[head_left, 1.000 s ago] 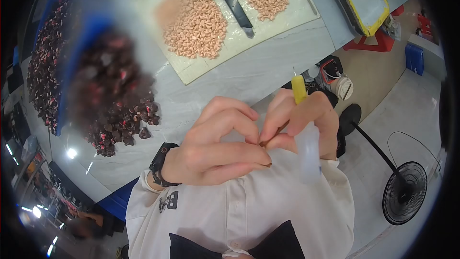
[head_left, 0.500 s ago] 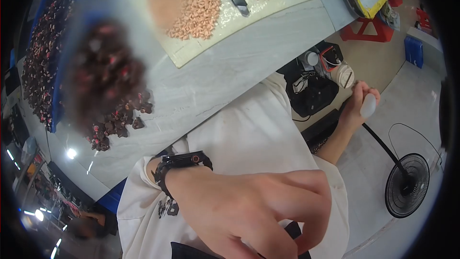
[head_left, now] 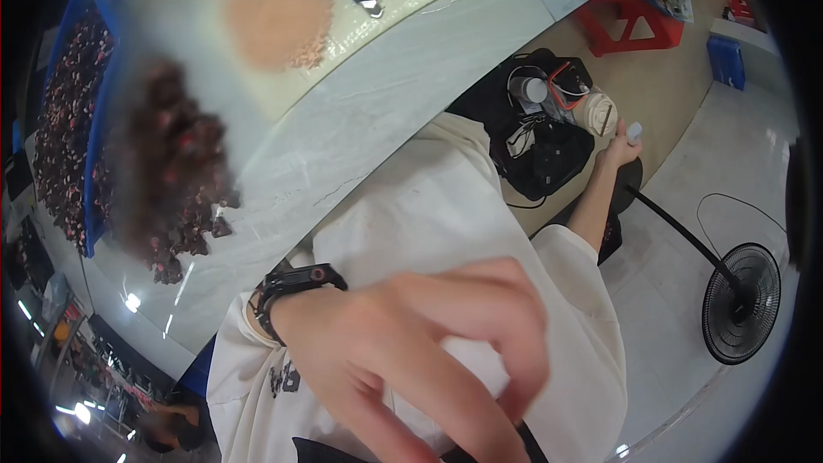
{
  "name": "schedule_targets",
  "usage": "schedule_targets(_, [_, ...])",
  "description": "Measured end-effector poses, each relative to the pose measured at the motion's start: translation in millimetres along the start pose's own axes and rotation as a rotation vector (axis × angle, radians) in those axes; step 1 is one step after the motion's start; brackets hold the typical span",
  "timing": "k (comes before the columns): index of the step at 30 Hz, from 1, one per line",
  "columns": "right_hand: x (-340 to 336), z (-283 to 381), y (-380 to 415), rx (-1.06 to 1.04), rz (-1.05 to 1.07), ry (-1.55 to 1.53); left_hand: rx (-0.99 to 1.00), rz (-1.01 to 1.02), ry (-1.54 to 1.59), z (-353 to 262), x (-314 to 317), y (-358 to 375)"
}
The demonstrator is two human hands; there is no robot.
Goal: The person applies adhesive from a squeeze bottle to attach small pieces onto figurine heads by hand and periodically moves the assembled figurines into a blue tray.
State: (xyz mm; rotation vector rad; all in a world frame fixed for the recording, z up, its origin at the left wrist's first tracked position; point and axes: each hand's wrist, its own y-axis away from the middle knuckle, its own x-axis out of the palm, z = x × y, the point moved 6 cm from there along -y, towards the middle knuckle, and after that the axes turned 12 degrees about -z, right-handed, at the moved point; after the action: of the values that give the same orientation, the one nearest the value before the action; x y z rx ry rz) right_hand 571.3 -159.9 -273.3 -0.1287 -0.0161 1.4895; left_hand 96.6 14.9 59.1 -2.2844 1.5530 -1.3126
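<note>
in the head view, a white object (head_left: 634, 134) is held in the right hand (head_left: 618, 153), near a pale cup (head_left: 598, 112). the left hand (head_left: 381, 330), partly hidden, is curled before the shirt (head_left: 583, 326); whether anything is pinched cannot be told. dark pieces (head_left: 195, 236) are heaped on the table (head_left: 403, 73).

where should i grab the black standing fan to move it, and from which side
Probably mid-length on its slim pole, coming in over the bare floor on the wearer's side. There the pole is narrow and uncovered, easy to close around; the round grille looks wide and awkward.
</note>
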Motion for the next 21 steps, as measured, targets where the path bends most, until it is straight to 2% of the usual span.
schedule_targets(1, [4, 2, -1, -0.079, 0.036, 0.089, -0.068, -0.345, -0.002, 11, -2, 17])
schedule_targets(2, [9, 0, -1, -0.156, 0.072, 0.180, -0.037, -0.362, -0.023, 13, -8, 32])
schedule_targets(3, [5, -15, -12, -0.136, 0.000, 0.223, -0.006, -0.380, -0.044, 9, -15, 40])
schedule_targets(5, [12, -2, 2, -0.190, -0.013, 0.366, 0.049, -0.430, -0.058, 2, -23, 50])
schedule_targets(6, [14, -1, 7, -0.176, 0.007, 0.316, 0.100, -0.483, -0.058, -2, -28, 53])
schedule_targets(8, [16, 6, 11, -0.157, 0.011, 0.334, 0.121, -0.477, -0.075, -6, -28, 57])
schedule_targets(10, [11, 3, 5, -0.134, 0.013, 0.356, 0.142, -0.583, -0.082, -10, -30, 62])
schedule_targets(12, [10, 1, 2, -0.063, 0.069, 0.364, 0.109, -0.572, -0.091, -11, -31, 60])
schedule_targets(15, [8, 13, 13, -0.075, 0.101, 0.431, 0.088, -0.575, -0.109, -10, -33, 60])
schedule_targets(21, [18, 40, 40, 0.040, 0.188, 0.346, 0.073, -0.579, -0.121, -5, -34, 64])
